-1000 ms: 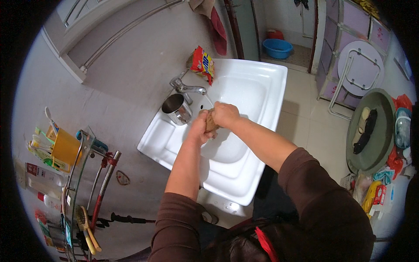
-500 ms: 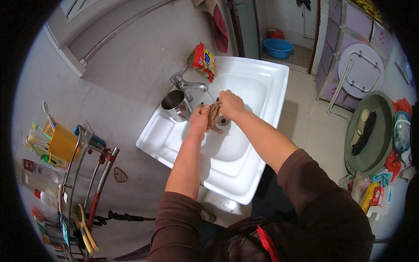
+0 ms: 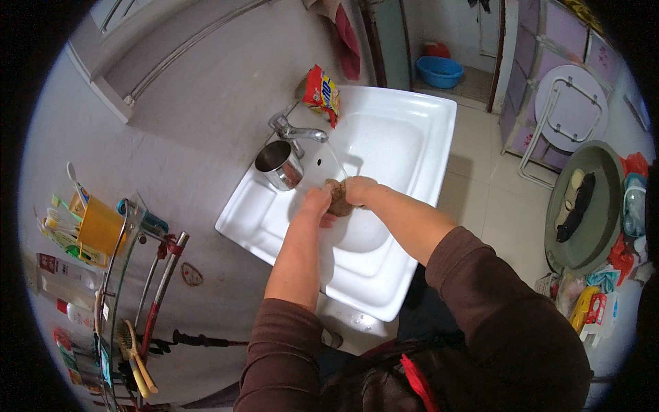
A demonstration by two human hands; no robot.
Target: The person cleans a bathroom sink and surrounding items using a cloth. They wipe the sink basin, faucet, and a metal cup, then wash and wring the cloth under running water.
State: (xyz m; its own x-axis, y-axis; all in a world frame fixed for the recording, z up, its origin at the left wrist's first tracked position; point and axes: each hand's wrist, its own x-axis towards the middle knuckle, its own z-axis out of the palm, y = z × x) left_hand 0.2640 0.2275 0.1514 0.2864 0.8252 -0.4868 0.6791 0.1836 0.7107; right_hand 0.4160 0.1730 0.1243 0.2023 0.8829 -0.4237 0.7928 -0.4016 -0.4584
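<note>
Over the white sink (image 3: 425, 127), a bunched brown cloth (image 3: 338, 200) is gripped between my two hands. My left hand (image 3: 316, 202) closes on its left side, and my right hand (image 3: 361, 190) closes on its right side; most of the fingertips are hidden. A thin stream of water runs from the chrome faucet (image 3: 305, 133) down by my right hand. To the left of the stream, a steel mug (image 3: 280, 167) stands on the sink's ledge. Behind the faucet, an opened red and yellow packet (image 3: 321, 95) leans on the wall.
At left, a wire rack (image 3: 117, 275) holds a yellow cup (image 3: 101, 223) of toothbrushes and a wooden hairbrush (image 3: 134, 357). On the right are a green basin (image 3: 600, 226) with dark and pale items and a folded round table (image 3: 570, 110). A blue basin (image 3: 439, 72) sits beyond the doorway.
Both hands have moved nearer to me with the cloth, away from the faucet's mouth. The cloth is now bunched more tightly, and the stream falls beyond it.
</note>
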